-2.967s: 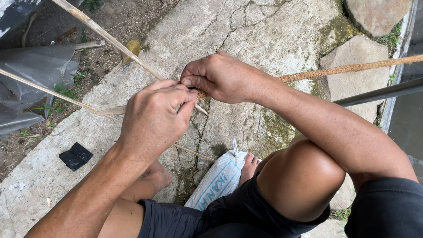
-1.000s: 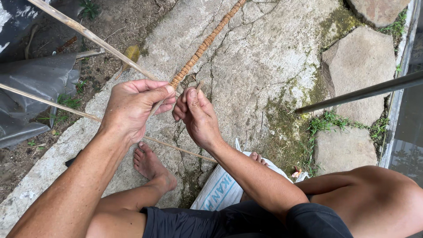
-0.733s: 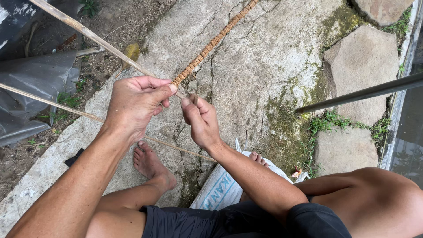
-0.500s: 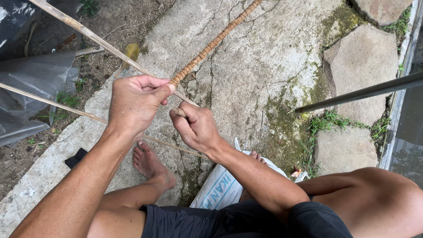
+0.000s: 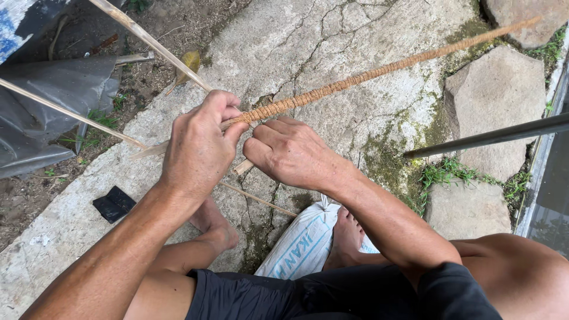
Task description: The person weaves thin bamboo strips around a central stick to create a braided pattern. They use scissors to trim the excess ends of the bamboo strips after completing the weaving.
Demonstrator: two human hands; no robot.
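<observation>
A long stick wrapped in brown rattan-like strip (image 5: 379, 72) runs from the middle of the view up to the top right. My left hand (image 5: 198, 148) pinches the wrapped end of the stick between thumb and fingers. My right hand (image 5: 290, 153) is closed just right of it, gripping the stick's bare lower end and the strip from below. Thin pale cane strips (image 5: 148, 41) cross the upper left, one passing under my left hand.
I sit on cracked concrete (image 5: 332, 35) with bare feet (image 5: 216, 222) and a white woven sack (image 5: 302, 246) below. A dark plastic sheet (image 5: 59, 112) lies left, a small black object (image 5: 114, 204) near my left arm, flat stones (image 5: 492, 95) and a metal rod (image 5: 492, 136) at right.
The wrapped stick has swung from steeply upright to a flatter slant toward the top right. My right hand has closed and moved under the stick beside my left hand.
</observation>
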